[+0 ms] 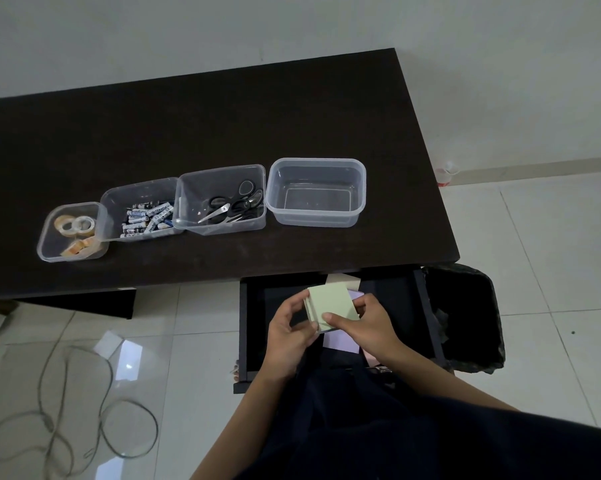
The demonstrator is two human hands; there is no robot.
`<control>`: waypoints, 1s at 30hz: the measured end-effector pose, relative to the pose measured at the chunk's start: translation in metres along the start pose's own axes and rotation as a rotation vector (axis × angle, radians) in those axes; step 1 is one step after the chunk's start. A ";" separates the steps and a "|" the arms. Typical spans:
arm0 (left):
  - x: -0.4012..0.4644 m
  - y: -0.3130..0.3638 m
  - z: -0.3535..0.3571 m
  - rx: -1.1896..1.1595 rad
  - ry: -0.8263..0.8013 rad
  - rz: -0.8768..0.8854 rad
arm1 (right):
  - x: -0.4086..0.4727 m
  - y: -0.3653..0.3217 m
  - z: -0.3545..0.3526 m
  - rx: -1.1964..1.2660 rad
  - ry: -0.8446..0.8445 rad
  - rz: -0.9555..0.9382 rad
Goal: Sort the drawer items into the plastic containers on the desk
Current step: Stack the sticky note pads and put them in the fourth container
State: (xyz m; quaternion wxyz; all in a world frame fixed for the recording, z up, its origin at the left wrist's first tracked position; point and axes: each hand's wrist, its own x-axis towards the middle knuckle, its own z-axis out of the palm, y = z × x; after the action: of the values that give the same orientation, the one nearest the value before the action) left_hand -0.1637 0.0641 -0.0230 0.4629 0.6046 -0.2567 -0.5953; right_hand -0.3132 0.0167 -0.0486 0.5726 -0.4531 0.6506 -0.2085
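Both hands hold a stack of pale green sticky-note pads (332, 304) over the open black drawer (254, 323) under the desk's front edge. My left hand (289, 336) grips the stack's left side and my right hand (368, 327) pinches its lower right corner. More paper lies in the drawer: a lilac sheet (339, 341) below the stack and a beige pad (342, 280) behind it. On the dark desk (223, 126) stand a row of clear plastic containers: tape rolls (74, 226), batteries (146, 216), scissors (233, 204), and an empty one (315, 192) at the right.
A black-lined waste bin (469, 313) stands right of the drawer. A grey cable (60, 417) loops on the tiled floor at lower left, near a white paper scrap (108, 344). A small clear cup (446, 173) sits on the floor past the desk's right edge.
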 end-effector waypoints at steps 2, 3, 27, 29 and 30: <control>0.000 0.003 0.000 -0.043 0.006 -0.013 | 0.000 -0.001 0.001 -0.001 0.011 -0.004; 0.001 0.003 0.000 -0.053 0.014 -0.023 | -0.001 -0.002 0.002 0.001 0.011 -0.006; 0.001 -0.013 -0.039 0.181 0.194 -0.121 | 0.043 0.052 -0.002 -0.706 0.153 -0.330; 0.000 -0.014 -0.042 0.184 0.200 -0.129 | 0.049 0.045 0.000 -0.922 0.030 -0.420; -0.001 -0.014 -0.043 0.186 0.204 -0.133 | 0.053 0.042 0.002 -1.015 -0.075 -0.435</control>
State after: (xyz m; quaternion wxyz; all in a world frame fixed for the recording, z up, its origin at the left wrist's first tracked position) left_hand -0.1257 0.0819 -0.0410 0.3879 0.7179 -0.2218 -0.5338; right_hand -0.3226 -0.0057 -0.1113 0.2489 -0.8033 0.5401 0.0338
